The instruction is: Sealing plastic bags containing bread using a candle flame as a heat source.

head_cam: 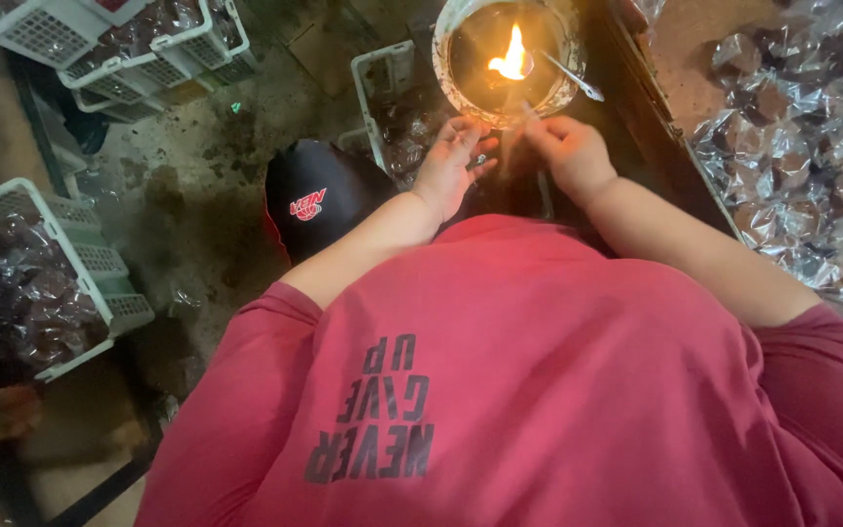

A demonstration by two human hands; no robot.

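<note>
My left hand (451,164) and my right hand (570,151) are held close together just below a round bowl (453,80) in which a small flame (512,59) burns. Both hands pinch the edges of a small clear plastic packet (501,146) near the flame; the packet is blurred and hard to make out. A metal spoon (570,76) leans on the bowl's right rim. My red shirt fills the lower part of the view.
White plastic crates (80,263) of dark wrapped packets stand at left and top left. A heap of clear-wrapped dark pieces (802,146) lies on the table at right. A black cap (312,200) sits on the stained floor.
</note>
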